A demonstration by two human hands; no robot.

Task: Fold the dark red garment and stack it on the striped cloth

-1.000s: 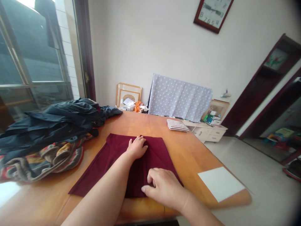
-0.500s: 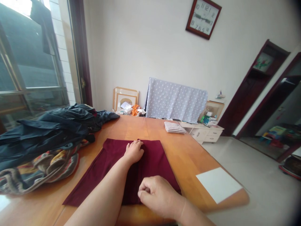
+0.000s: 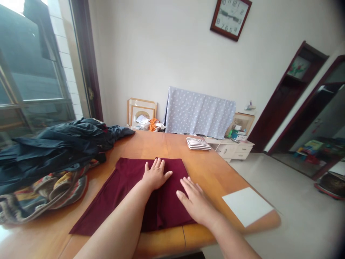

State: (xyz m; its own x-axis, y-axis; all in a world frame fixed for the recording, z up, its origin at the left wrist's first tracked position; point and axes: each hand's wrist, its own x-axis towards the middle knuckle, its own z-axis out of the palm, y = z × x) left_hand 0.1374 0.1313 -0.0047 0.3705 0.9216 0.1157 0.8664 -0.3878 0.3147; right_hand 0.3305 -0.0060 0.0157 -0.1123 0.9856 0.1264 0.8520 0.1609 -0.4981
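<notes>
- Smoothing a folded maroon cloth, spread mid-frame on the wooden table.
- Pressing down with the left hand, open and flat, fingers fanned, on the cloth's far middle.
- Laying the right hand palm-down, fingers wide, over the cloth's right edge; gripping nothing with either.
- For any fold from here, probably: pinch an edge first and stop the layers sliding.

Readable only on the wall clock, upper right of the frame: black numerals 11, 12, 1, 2 near its top and 8, 7, 6, 5 along its lower edge (others cut off or blurred). Print on the boxes right of centre too small to read.
</notes>
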